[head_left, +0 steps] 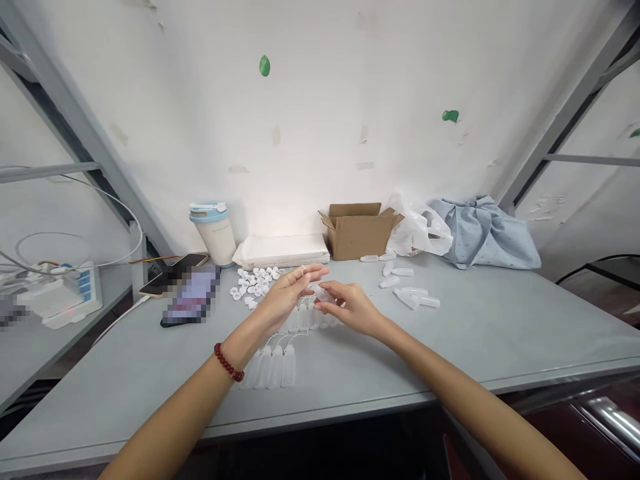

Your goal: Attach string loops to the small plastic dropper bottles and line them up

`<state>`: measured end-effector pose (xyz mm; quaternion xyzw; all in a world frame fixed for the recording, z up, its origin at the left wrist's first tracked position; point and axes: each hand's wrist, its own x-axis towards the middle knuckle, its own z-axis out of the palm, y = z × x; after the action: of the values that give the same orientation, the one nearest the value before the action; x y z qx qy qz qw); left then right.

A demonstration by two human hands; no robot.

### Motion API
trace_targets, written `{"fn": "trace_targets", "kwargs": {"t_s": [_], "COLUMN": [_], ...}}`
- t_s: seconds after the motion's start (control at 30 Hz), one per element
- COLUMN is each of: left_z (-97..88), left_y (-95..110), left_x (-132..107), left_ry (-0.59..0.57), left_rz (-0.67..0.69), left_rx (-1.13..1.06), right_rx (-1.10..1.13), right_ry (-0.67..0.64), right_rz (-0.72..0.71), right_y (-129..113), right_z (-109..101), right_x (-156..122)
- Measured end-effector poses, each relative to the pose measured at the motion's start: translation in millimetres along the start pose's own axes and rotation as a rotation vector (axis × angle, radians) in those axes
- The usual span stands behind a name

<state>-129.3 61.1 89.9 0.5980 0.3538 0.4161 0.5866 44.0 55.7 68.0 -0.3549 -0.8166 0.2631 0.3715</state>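
My right hand (353, 308) pinches a small translucent plastic bottle (323, 294) between thumb and fingers, part of it hidden. Close beside it, my left hand (291, 292) has its fingers stretched out, and I see nothing gripped in it. Below the hands stand or lie two rows of translucent bottles with white tops and thin strands: a front row (277, 367) and a back row (300, 320), partly covered by my hands. A pile of small white caps (257, 283) lies behind my left hand. Loose bottles without caps (413, 298) are scattered right of my right hand.
Along the wall stand a blue-lidded cup (215, 233), a white stack (283, 250), an open cardboard box (361, 237), a plastic bag (417, 227) and a blue cloth bundle (485, 233). Two phones, one blurred phone (193, 293) nearer, and a power strip (75, 293) are at left.
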Motion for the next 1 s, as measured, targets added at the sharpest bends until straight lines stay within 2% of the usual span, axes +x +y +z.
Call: {"fn": "trace_targets", "kwargs": {"t_s": [0.1,0.23,0.37,0.57,0.63,0.8,1.0], "left_z": [2.4,7.0,10.3,10.7,10.3,8.1,6.3], "left_y": [-3.4,-4.2,0.3,6.9,7.6,6.6,7.5], "left_x": [1.1,1.2,-1.4,-3.9,-4.0,-3.9,-3.2], "left_ry": [0.01,-0.01,-0.011,0.141,0.15,0.083,-0.031], "left_rz": [0.009,0.051,0.105,0.158,0.177,0.208,0.157], "left_rx": [-0.012,0.005,0.182,0.482,0.558,0.63,0.594], "right_rx": [0.016,0.015,0.031,0.094,0.106,0.148,0.24], "right_ry": [-0.045,-0.044,-0.023,-0.009,-0.012,-0.017,-0.01], "right_rz": [-0.004,0.017,0.023,0.045,0.048,0.06,0.096], "right_y": [-2.6,-3.2,-0.5,-2.2,-3.5,-3.4,-2.9], "right_z": [0.3,2.1,3.7,4.8,4.7,5.5,7.8], "right_x": [-0.3,-0.6,-1.3,-2.8,-3.0,-4.2,-4.6]}}
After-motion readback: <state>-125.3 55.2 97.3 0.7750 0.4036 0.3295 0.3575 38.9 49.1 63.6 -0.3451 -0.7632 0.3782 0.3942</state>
